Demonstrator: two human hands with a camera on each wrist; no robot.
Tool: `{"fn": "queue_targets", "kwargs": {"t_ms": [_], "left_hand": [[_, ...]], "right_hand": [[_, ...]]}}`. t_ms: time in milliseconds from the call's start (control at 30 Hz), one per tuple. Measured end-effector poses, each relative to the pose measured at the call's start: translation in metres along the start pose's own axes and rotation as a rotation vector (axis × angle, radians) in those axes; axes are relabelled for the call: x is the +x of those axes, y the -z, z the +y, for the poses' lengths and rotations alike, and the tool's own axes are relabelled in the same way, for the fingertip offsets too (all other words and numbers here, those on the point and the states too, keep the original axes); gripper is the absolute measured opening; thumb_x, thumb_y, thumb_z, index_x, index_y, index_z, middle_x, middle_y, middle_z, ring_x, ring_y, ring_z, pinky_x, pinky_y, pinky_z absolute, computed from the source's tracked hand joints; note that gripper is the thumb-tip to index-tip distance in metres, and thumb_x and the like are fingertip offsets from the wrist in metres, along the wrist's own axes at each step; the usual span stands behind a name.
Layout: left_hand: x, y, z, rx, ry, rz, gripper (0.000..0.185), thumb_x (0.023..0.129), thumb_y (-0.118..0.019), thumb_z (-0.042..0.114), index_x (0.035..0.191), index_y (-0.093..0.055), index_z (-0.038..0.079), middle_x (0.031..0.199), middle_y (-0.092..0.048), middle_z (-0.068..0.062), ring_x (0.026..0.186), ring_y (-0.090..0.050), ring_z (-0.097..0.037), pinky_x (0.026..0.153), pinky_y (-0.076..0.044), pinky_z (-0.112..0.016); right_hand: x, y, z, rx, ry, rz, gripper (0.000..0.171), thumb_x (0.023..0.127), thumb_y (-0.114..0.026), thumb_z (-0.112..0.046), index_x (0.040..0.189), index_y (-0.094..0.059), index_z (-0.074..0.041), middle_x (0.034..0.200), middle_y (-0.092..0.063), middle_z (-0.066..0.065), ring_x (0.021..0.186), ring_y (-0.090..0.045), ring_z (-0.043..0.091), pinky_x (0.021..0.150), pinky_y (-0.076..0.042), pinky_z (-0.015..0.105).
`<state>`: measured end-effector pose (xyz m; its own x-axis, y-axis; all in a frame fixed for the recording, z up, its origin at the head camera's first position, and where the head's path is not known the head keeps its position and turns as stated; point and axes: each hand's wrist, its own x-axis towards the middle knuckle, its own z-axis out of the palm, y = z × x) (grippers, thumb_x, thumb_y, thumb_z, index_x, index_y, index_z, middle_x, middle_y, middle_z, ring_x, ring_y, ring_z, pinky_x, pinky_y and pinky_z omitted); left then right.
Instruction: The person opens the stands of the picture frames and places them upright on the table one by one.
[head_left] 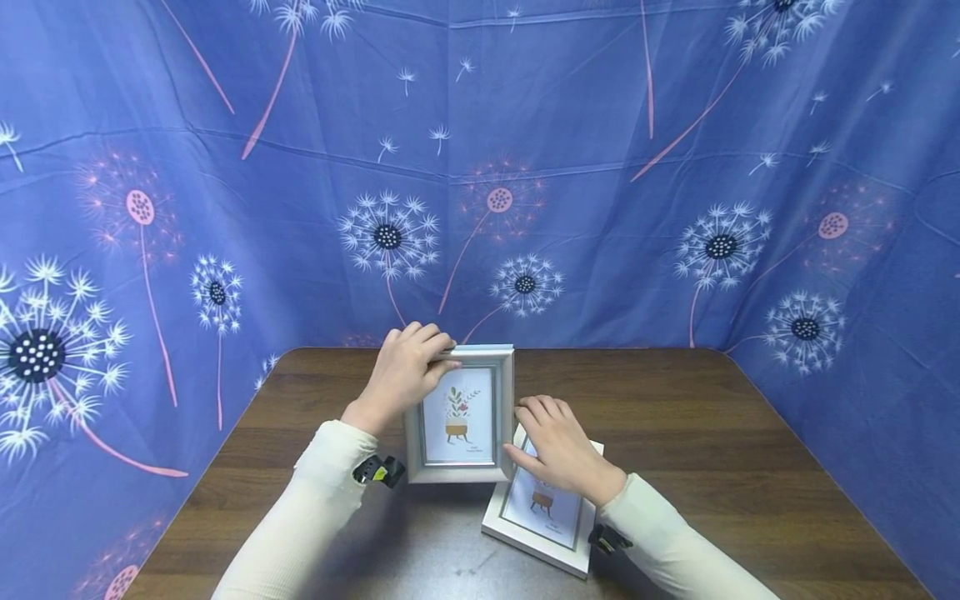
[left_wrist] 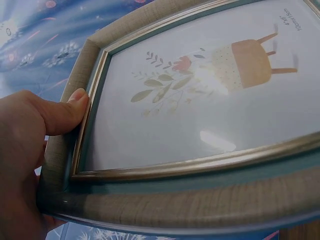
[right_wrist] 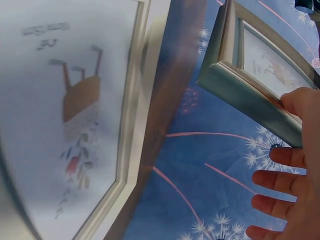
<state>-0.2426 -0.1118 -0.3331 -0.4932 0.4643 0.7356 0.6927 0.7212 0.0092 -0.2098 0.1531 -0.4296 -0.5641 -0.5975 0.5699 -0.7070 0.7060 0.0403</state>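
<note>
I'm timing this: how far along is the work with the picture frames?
Apparently done: the white frame lies on the table. In hand: the left hand holds the grey frame by a top corner, the right hand beside it. Possibly left: setting the grey frame down, as it's gripped.

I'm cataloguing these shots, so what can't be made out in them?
- White frame: upper part mostly behind the right hand, head view.
- Its print: blurred, right wrist view.
- Gray frame: cut off by the picture's right edge, left wrist view.
- Left hand: partly behind the gray frame, left wrist view.
</note>
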Motion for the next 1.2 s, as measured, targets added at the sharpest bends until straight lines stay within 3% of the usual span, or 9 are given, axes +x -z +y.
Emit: {"fn": "queue_targets", "kwargs": {"t_ms": [867, 1200], "left_hand": [[-0.007, 0.004, -0.035, 0.006, 0.112, -0.033, 0.024, 0.081, -0.081, 0.027, 0.097, -0.070, 0.011, 0.090, -0.066, -0.001, 0.083, -0.055, -0.024, 0.070, -0.039, -0.042], [-0.011, 0.008, -0.045, 0.010, 0.128, -0.027, 0.024, 0.079, -0.083, 0.024, 0.094, -0.071, 0.010, 0.089, -0.066, -0.003, 0.083, -0.056, -0.026, 0.071, -0.040, -0.045]], "right_hand": [[0.039, -0.026, -0.006, -0.015, 0.005, -0.050, 0.044, 0.092, -0.064, -0.042, 0.112, -0.059, -0.003, 0.114, -0.057, 0.013, 0.105, -0.054, 0.032, 0.088, -0.043, 0.048], [0.053, -0.041, -0.014, -0.005, -0.044, -0.105, 0.046, 0.093, -0.063, -0.040, 0.117, -0.058, -0.001, 0.119, -0.056, 0.016, 0.110, -0.052, 0.034, 0.089, -0.043, 0.049]]}}
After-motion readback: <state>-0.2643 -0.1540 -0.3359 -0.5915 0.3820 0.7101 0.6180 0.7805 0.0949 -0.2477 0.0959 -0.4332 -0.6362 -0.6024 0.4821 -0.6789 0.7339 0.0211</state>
